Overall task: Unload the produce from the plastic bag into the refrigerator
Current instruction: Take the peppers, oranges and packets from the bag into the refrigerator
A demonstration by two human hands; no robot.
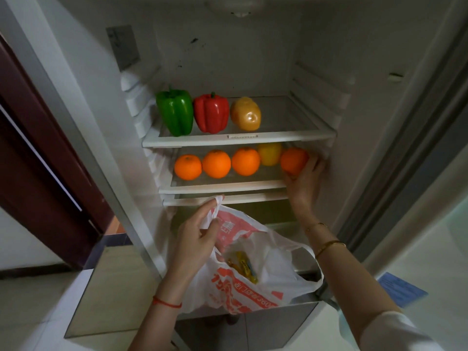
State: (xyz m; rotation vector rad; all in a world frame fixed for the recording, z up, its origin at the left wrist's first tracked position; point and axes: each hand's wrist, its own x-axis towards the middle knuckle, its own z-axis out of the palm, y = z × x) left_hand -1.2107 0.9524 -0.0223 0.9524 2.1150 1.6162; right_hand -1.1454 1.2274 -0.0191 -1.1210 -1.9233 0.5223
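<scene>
The refrigerator [106,127] stands open, its white walls and ribbed shelf rails bare on both sides. On the upper shelf [238,141] three peppers sit in a row at the left half: a green pepper [175,111] farthest left, a red pepper [211,112] just beside it and touching or nearly so, then a yellow-orange pepper [246,114] lying tilted on its side. The right half of that shelf holds nothing that would crowd them. On the lower shelf [222,186] three oranges [216,163] line up from the left, close together, and a yellow fruit [270,153] sits farther back, between the third orange and the right end of the shelf. The upper shelf's front edge overhangs this row (its lip hides the top of the yellow fruit). To the far left a dark red door frame [38,148] shows, and a blue paper [402,292] lies on the pale floor at the right.

The right hand [305,178] reaches into the right end of the lower shelf, fingers curled round a fourth orange [293,160], which is at shelf level just beside the yellow fruit; whether it rests on the glass I cannot tell. Thin gold bracelets [329,245] circle that wrist.

The left hand [196,236] is nearer, below the shelves, pinching one handle of the plastic bag [253,292], white with red print. The bag hangs open in front of the lower compartment, and something yellow [243,268] lies inside it. A red string [167,302] rings the left wrist.
</scene>
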